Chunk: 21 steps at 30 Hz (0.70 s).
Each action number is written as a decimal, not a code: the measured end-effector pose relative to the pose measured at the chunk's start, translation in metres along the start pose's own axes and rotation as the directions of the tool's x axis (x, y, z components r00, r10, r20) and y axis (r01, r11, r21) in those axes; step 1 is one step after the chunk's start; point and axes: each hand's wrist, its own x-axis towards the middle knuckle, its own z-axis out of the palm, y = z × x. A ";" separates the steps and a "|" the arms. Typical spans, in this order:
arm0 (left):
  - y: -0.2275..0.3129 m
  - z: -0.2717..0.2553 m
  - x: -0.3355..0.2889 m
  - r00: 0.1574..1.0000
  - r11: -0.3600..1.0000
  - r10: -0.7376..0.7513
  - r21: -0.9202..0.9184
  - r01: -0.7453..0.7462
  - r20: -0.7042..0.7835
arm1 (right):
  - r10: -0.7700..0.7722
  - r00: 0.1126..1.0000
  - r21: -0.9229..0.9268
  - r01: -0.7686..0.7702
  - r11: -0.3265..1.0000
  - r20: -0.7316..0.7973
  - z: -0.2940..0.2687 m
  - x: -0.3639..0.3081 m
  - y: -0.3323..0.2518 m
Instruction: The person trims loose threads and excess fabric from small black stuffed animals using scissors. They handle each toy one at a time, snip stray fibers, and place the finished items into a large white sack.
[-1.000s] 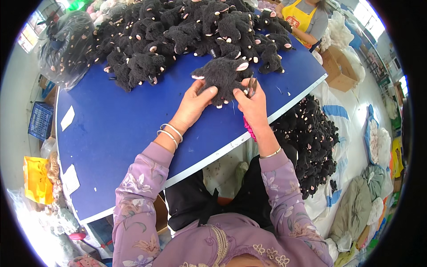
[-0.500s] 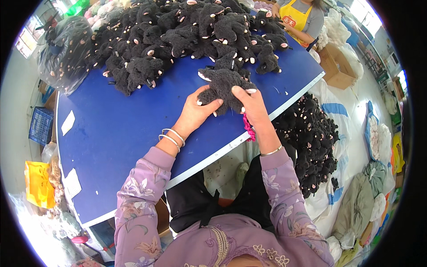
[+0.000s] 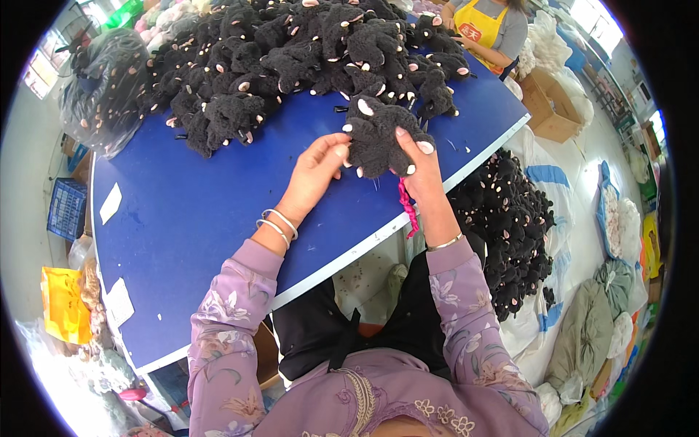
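Observation:
A black curly plush toy (image 3: 378, 142) with pale ear and paw tips is held above the blue table (image 3: 218, 197). My right hand (image 3: 422, 171) grips its right side, the thumb lying on top and the other fingers hidden beneath. A bright pink braided, cord-like piece (image 3: 406, 207) hangs below that hand; what it belongs to is hidden. At the toy's left edge my left hand (image 3: 318, 169) has thumb and fingers pinched together. Whatever is between those fingertips is too small to make out.
A heap of black plush toys (image 3: 291, 54) covers the table's far side. More toys (image 3: 506, 226) are piled right of the table. A stuffed clear bag (image 3: 105, 95) stands far left. A co-worker in a yellow apron (image 3: 479, 25) is beyond, near a cardboard box (image 3: 550, 105).
The plush toy has been turned and shifted slightly right in my right hand. My left hand has let go of its lower left part and now pinches at its left edge.

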 end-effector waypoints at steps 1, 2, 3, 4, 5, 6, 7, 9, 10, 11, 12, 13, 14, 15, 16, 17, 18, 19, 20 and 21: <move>-0.002 0.005 -0.001 0.998 0.999 0.036 -0.001 -0.036 0.050 | -0.005 1.000 0.011 0.004 1.000 0.024 0.000 -0.001 0.003; 0.000 0.010 -0.004 0.995 1.000 0.017 0.018 -0.019 0.103 | -0.010 0.999 0.023 0.008 1.000 0.048 -0.001 -0.002 0.005; 0.004 0.013 -0.007 0.989 0.999 -0.003 0.043 -0.003 0.151 | -0.011 0.998 0.010 0.010 1.000 0.069 0.001 -0.004 0.006; 0.006 0.010 -0.006 0.976 0.974 -0.080 0.225 0.033 0.201 | -0.012 0.996 -0.004 0.012 1.000 0.089 0.003 -0.005 0.008; 0.008 0.011 -0.007 0.973 0.968 -0.110 0.243 0.058 0.204 | -0.013 0.994 -0.018 0.015 1.000 0.107 0.004 -0.007 0.009; 0.011 0.011 -0.009 0.969 0.961 -0.138 0.262 0.082 0.205 | -0.037 0.993 -0.057 0.043 0.997 0.110 0.010 -0.009 0.004; 0.014 0.011 -0.011 0.965 0.954 -0.166 0.282 0.104 0.203 | 0.004 0.991 -0.065 0.005 0.998 0.134 0.007 -0.007 -0.003; 0.015 0.010 -0.011 0.966 0.956 -0.145 0.284 0.080 0.214 | 0.087 0.981 -0.087 -0.072 0.994 0.175 -0.008 -0.001 -0.024; 0.015 0.010 -0.010 0.966 0.957 -0.135 0.283 0.069 0.221 | 0.036 0.981 -0.156 -0.006 0.988 0.190 -0.007 -0.003 -0.029; 0.012 0.010 -0.011 0.966 0.965 -0.128 0.252 0.070 0.224 | 0.061 0.981 -0.335 0.003 0.942 0.182 -0.005 -0.004 -0.034; 0.008 0.011 -0.011 0.966 0.972 -0.124 0.221 0.072 0.227 | 0.085 0.982 -0.501 0.011 0.865 0.167 -0.002 -0.008 -0.038; 0.005 0.011 -0.011 0.966 0.979 -0.119 0.191 0.075 0.231 | 0.106 0.983 -0.650 0.016 0.760 0.148 0.000 -0.010 -0.040; 0.003 0.010 -0.011 0.956 0.971 -0.148 0.221 0.092 0.253 | 0.046 0.976 -0.628 0.101 0.771 0.213 0.002 -0.012 -0.037; 0.004 0.009 -0.010 0.945 0.962 -0.178 0.251 0.108 0.276 | 0.047 0.988 -0.583 0.049 0.811 0.148 0.000 -0.011 -0.038; 0.004 0.008 -0.010 0.932 0.952 -0.208 0.281 0.123 0.297 | 0.053 0.995 -0.532 0.000 0.847 0.083 -0.003 -0.007 -0.039; 0.004 0.010 -0.012 0.921 0.957 -0.219 0.257 0.138 0.321 | 0.063 0.998 -0.475 -0.046 0.879 0.019 -0.005 -0.006 -0.040; 0.003 0.014 -0.014 0.912 0.962 -0.225 0.229 0.151 0.344 | 0.056 0.998 -0.495 -0.035 0.868 0.028 -0.004 -0.006 -0.041; 0.003 0.017 -0.015 0.902 0.966 -0.230 0.202 0.164 0.366 | 0.050 0.998 -0.514 -0.023 0.858 0.038 -0.002 -0.007 -0.042; 0.002 0.015 -0.015 0.910 0.967 -0.223 0.197 0.162 0.348 | 0.044 0.998 -0.533 -0.012 0.846 0.048 0.001 -0.009 -0.043; 0.004 0.014 -0.015 0.909 0.970 -0.220 0.175 0.167 0.355 | 0.038 0.998 -0.549 -0.003 0.836 0.053 0.000 -0.010 -0.043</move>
